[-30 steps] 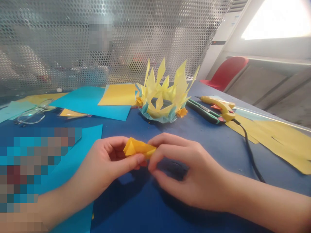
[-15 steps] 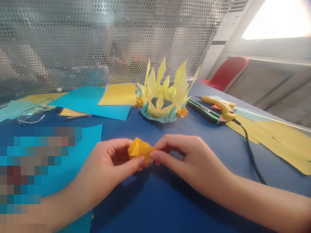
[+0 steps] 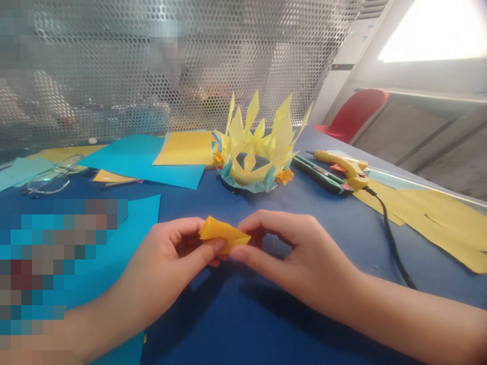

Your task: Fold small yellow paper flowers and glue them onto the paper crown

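A small folded piece of orange-yellow paper [image 3: 222,233] is held between both hands, above the blue table [image 3: 213,324]. My left hand [image 3: 182,248] pinches its left part, the thumb pressed on the front face and the fingers behind. At the paper's lower right edge, my right hand [image 3: 281,243] grips with thumb and forefinger. Beyond the hands stands a paper crown [image 3: 251,152] with tall pale-yellow points, a light-blue folded base and small orange flowers.
Blue sheets [image 3: 144,157] and a yellow-orange sheet [image 3: 186,148] lie at the back left, near eyeglasses [image 3: 49,182]. To the right are a yellow glue gun [image 3: 346,167] with black cord, a green-handled tool [image 3: 319,175] and yellow paper strips [image 3: 429,218]. A perforated metal panel [image 3: 247,61] rises behind.
The folded paper has turned in the fingers, so a longer flap now points right. My right thumb has slid slightly left and down along it. Everything else stays put.
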### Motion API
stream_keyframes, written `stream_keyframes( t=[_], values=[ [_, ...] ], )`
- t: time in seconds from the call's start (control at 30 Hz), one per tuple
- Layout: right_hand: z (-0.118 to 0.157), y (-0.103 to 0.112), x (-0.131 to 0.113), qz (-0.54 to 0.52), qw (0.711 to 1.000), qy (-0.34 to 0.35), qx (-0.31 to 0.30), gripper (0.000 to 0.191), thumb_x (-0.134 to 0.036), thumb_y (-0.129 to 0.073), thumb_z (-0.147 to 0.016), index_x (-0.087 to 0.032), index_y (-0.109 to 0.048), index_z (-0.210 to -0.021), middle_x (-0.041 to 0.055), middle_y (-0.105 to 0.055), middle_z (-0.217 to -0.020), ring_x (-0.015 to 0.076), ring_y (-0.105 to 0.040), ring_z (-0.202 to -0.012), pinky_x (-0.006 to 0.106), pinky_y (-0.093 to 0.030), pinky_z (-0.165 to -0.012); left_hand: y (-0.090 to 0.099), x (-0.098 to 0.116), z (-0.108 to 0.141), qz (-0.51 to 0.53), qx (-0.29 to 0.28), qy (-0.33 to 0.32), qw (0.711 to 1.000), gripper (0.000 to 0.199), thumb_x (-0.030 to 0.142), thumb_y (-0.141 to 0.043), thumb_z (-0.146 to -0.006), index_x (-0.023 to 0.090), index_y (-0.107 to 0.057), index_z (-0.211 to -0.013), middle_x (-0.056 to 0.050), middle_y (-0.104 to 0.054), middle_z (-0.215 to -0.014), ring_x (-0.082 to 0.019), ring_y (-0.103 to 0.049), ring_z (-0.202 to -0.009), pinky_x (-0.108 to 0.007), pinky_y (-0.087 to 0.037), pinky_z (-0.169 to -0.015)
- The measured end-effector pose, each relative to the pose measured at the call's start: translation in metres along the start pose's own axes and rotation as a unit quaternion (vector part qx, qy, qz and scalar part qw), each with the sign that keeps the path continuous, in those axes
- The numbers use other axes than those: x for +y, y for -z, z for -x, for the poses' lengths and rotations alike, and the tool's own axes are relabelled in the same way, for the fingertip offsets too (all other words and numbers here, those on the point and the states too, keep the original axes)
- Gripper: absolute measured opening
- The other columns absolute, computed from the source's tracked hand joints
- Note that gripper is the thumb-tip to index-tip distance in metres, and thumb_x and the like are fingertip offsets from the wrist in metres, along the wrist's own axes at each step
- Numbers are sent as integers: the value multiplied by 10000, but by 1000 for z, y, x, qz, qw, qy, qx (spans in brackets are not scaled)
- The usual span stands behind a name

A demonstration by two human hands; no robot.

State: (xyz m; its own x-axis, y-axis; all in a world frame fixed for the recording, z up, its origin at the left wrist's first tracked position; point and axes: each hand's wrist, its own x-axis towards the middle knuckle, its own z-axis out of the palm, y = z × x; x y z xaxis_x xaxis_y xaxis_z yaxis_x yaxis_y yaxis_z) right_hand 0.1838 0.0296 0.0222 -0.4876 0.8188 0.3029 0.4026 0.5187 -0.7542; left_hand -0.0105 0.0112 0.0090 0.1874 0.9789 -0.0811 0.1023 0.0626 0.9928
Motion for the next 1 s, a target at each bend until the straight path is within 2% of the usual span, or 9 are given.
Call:
stream_keyframes(
  t=[0.23, 0.37, 0.47, 0.57, 0.7, 0.8, 0.9, 1.0],
  values=[
    [0, 1, 0, 6, 1000, -2, 2, 130, -110, -673, -827, -192, -688, -728, -65, -706, -664, 54, -602, -593, 120, -474, -590, -1, 4, 3, -37, -4, 11, 999, 53, 260, -763, -726, 225, -799, -742, 20, -795, -729, -145, -720, -692, -139, -556, -586],
    [1, 1, -1, 19, 1000, 0, 9, 158, -98, -662, -821, -190, -659, -692, -71, -660, -616, 51, -563, -556, 121, -452, -545, -2, 4, 5, -15, -2, -1, 1000, 88, 262, -734, -766, 264, -813, -804, 41, -794, -740, -129, -718, -711, -125, -548, -622],
    [0, 0, 0, 27, 999, 19, 31, 164, -85, -668, -797, -187, -627, -674, -76, -609, -590, 50, -526, -538, 127, -437, -528, -2, 2, 4, -35, -7, 3, 999, 107, 299, -726, -778, 277, -817, -830, 34, -799, -765, -148, -724, -745, -143, -549, -624],
    [0, -1, 2, 34, 997, 40, 54, 121, -97, -688, -789, -181, -634, -721, -61, -626, -646, 60, -550, -593, 141, -462, -583, 0, 0, 3, -76, -15, 17, 997, 145, 353, -726, -768, 250, -813, -821, 6, -789, -735, -175, -711, -709, -178, -526, -549],
    [4, -3, 4, -21, 997, 48, 50, 103, -113, -675, -821, -183, -601, -839, -41, -660, -742, 71, -600, -652, 157, -512, -633, -1, 1, 4, -85, -24, 28, 996, 152, 365, -732, -768, 232, -801, -794, -11, -791, -791, -179, -694, -736, -214, -523, -614],
    [6, -3, 5, -40, 995, 74, 48, 132, -100, -657, -836, -190, -575, -885, -35, -657, -767, 76, -610, -667, 161, -527, -637, -1, 2, 4, -90, -19, 36, 995, 179, 398, -744, -755, 228, -797, -777, -11, -768, -740, -155, -644, -663, -211, -482, -571],
    [5, -2, 5, -11, 994, 104, 38, 103, -101, -673, -839, -182, -626, -881, -21, -674, -771, 79, -608, -663, 171, -529, -647, -2, 3, 5, -93, -21, 36, 995, 200, 412, -736, -756, 220, -794, -763, -13, -755, -715, -144, -608, -632, -208, -454, -548],
    [4, 0, 4, 7, 990, 136, 31, 112, -85, -665, -845, -161, -684, -925, 25, -673, -857, 90, -627, -716, 178, -543, -663, -1, 2, 6, -99, -23, 40, 994, 213, 398, -710, -776, 201, -772, -728, -9, -726, -677, -132, -580, -602, -198, -440, -524]
  ],
)
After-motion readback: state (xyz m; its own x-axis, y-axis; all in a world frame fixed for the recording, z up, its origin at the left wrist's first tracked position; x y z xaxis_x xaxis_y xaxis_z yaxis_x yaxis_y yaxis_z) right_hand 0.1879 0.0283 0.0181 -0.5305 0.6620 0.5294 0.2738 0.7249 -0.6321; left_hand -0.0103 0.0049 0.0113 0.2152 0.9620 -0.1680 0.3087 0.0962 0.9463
